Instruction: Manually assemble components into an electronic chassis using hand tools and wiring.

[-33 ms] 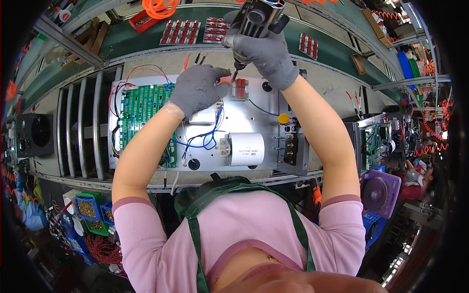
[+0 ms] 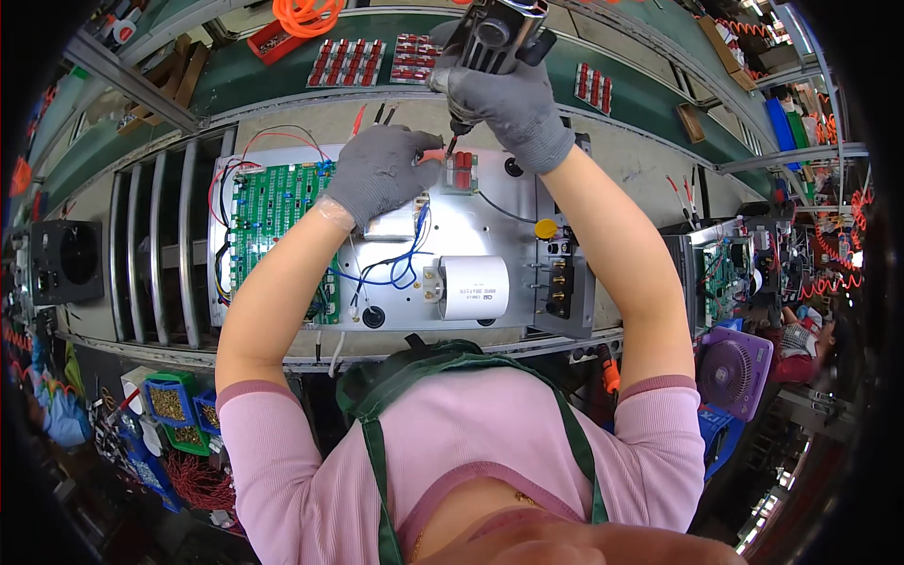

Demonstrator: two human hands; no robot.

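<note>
at upper centre, the right hand [image 2: 516, 108] has fingers clenched round a power driver [image 2: 494, 36], tip down by the red-block board [image 2: 461, 172]; left hand [image 2: 381, 172] palm-down, grip unclear; metal plate [image 2: 461, 221] stretches below to mid-frame.

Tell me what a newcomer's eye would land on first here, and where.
Likely first: the black-and-gray power driver at top centre, held in the gray-gloved right hand and aimed down beside a small green board with red parts. Next, the thick white cylinder lying on the silver metal plate, and the square purple plastic fan at lower right.
</note>
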